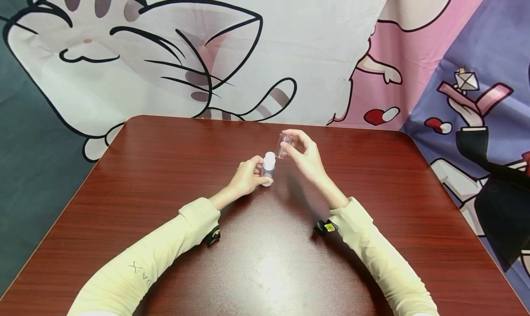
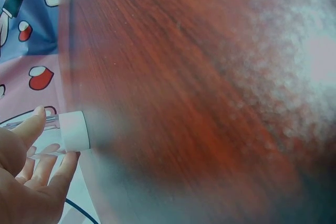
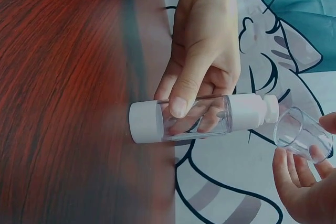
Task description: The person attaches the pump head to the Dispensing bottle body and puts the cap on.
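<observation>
A small clear pump bottle [image 3: 197, 116] with a white base and white pump head is gripped around its see-through body by my left hand [image 1: 247, 175]. In the left wrist view the white base [image 2: 74, 131] shows between thumb and fingers [image 2: 63, 174]. My right hand [image 1: 305, 156] pinches a clear cylindrical cap [image 3: 296, 134] between thumb and fingertips. The cap is tilted, just beside the pump head [image 1: 269, 159], and its rim lies close to the nozzle; whether they touch I cannot tell. The bottle body looks empty.
Both hands are above a dark red-brown wooden table [image 1: 165, 169], whose surface reflects a bright light near the front. Behind it hangs a cloth [image 1: 314, 40] printed with a cartoon cat. Each wrist wears a black strap device [image 1: 325, 227].
</observation>
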The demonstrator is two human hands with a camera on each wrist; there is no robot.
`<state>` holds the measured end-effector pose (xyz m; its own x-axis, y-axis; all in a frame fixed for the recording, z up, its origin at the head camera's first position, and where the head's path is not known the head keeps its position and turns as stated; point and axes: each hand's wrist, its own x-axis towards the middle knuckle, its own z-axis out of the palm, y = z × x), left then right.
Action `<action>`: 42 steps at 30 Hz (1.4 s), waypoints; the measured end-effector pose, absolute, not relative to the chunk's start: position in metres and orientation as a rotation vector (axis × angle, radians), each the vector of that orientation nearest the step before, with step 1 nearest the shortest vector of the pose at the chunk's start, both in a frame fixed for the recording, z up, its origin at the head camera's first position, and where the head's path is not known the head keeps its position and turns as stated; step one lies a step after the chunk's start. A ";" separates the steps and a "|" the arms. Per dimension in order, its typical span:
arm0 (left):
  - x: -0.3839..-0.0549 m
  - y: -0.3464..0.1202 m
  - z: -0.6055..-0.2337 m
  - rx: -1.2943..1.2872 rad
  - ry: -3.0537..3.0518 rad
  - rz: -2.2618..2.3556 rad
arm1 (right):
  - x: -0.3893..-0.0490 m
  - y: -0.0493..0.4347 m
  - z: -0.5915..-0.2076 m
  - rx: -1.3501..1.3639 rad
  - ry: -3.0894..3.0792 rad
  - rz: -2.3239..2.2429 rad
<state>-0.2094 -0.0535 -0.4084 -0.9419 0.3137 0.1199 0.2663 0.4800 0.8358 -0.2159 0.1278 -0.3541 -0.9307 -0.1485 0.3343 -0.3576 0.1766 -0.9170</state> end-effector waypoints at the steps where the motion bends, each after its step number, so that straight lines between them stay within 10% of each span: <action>1: -0.209 -0.054 -0.408 0.521 2.663 1.486 | -0.216 0.127 -0.354 0.504 -2.261 1.855; 42: -0.210 -0.052 -0.409 0.508 2.661 1.484 | -0.209 0.113 -0.361 0.612 -2.255 1.888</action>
<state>-0.2101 -0.0521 -0.4089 -0.9446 0.3084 0.1125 0.2578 0.4845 0.8359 -0.2091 0.1131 -0.3614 -0.9081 -0.2181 0.3575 -0.3902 0.1310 -0.9114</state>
